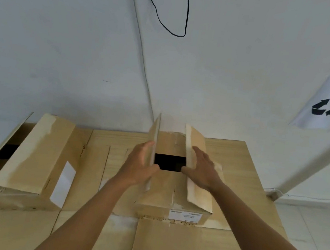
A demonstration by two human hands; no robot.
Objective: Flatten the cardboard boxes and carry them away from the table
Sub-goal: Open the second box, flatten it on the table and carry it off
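Pinching the left top flap (155, 132) of the open cardboard box (159, 197) with the left grip (141, 163), clasping the right top flap (197, 141) with the right grip (202, 171).

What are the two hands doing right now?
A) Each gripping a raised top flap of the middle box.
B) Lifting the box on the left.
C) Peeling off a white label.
A: the left hand grips the left flap and the right hand grips the right flap of the middle box, both flaps standing up.
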